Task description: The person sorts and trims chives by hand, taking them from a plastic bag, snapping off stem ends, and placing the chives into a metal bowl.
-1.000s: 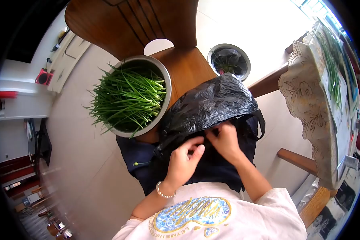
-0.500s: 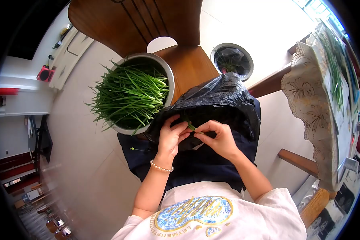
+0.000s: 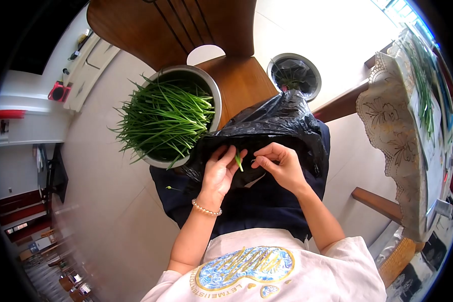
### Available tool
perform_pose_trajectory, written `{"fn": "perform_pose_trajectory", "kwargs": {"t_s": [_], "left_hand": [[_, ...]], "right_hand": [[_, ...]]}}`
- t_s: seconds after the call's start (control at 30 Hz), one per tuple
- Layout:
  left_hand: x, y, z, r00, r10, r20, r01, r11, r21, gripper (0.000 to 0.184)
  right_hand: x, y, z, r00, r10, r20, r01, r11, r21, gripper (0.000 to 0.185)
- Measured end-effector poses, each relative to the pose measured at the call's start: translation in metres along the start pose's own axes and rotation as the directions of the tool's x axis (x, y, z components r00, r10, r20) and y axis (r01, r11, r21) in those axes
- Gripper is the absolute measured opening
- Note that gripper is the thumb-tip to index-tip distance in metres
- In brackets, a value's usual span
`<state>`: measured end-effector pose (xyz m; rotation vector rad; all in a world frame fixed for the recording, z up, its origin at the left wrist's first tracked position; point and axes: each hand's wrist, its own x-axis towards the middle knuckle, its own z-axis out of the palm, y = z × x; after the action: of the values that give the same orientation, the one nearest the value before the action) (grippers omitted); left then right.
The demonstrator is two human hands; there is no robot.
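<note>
My left hand [image 3: 217,173], with a beaded bracelet at the wrist, pinches a green chive stalk [image 3: 239,162] whose pale end points down toward me. Just right of it, my right hand [image 3: 283,166] has thumb and forefinger pressed together. A tiny yellowish bit shows at those fingertips, too small to name. Both hands are over the mouth of a black plastic bag [image 3: 282,117] spread across my lap. A metal basin [image 3: 217,103] heaped with long green chives [image 3: 168,118] stands to the left of the bag, at the chair seat's edge.
The wooden chair [image 3: 241,83] faces me. Behind the bag, a second basin [image 3: 314,75] lined with dark plastic is on the floor. At right stands a table with a lace cloth [image 3: 385,116] and more green stalks [image 3: 424,95]. A small stalk piece [image 3: 172,187] lies on my left thigh.
My right hand has drawn away from the chive stalk, leaving a gap between the hands. The stalk stays in my left hand, its pale end now exposed.
</note>
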<state>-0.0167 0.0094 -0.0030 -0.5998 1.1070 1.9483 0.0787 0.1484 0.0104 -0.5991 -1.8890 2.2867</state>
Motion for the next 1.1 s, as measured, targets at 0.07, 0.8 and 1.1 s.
{"fn": "perform_pose_trajectory", "kwargs": {"t_s": [0.07, 0.8, 1.1], "left_hand": [[-0.001, -0.001, 0.002, 1.000, 0.009, -0.001, -0.009, 1.000, 0.005, 0.031], [-0.094, 0.025, -0.007, 0.894, -0.308, 0.324, 0.112, 0.856, 0.505, 0.060], [-0.146, 0.132, -0.088, 0.893, -0.038, 0.449, -0.291, 0.712, 0.639, 0.050]], "right_hand": [[0.002, 0.005, 0.000, 1.000, -0.004, 0.021, 0.005, 0.999, -0.047, 0.010], [0.027, 0.019, -0.001, 0.927, 0.373, -0.033, -0.330, 0.854, 0.402, 0.012], [0.044, 0.037, -0.036, 0.851, 0.394, -0.347, -0.136, 0.804, 0.578, 0.011]]}}
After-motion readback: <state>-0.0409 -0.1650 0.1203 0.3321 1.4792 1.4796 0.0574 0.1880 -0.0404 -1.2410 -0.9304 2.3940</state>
